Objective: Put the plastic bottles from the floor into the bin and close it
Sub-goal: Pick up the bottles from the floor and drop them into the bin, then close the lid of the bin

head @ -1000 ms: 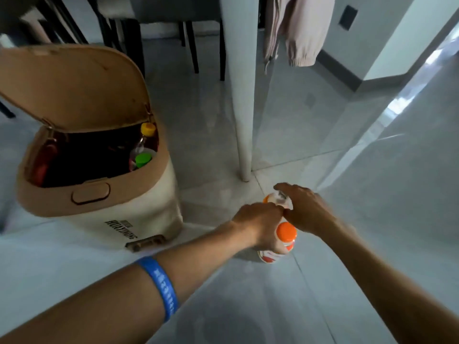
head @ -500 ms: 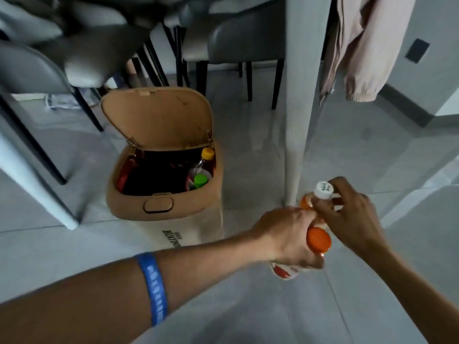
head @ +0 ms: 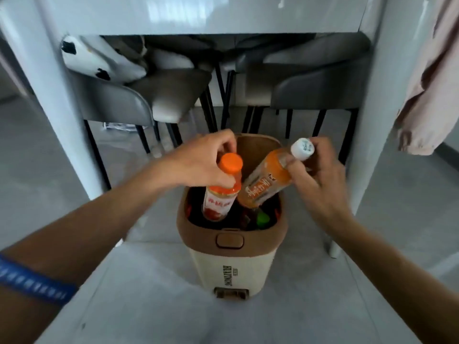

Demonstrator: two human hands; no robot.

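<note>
Holding two bottles over the open bin (head: 232, 240), the left hand (head: 201, 161) grips the red-labelled bottle (head: 221, 194) by its neck and the right hand (head: 315, 175) tilts the orange bottle (head: 264, 184) inward. With bottles already crowding inside, either could jam upright and block the raised lid (head: 258, 150) from closing.

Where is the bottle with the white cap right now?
In the head view, the white-capped bottle is right of centre, held near its neck by the right hand, tilted with its base over the open bin, beside the orange-capped bottle in the left hand.
</note>
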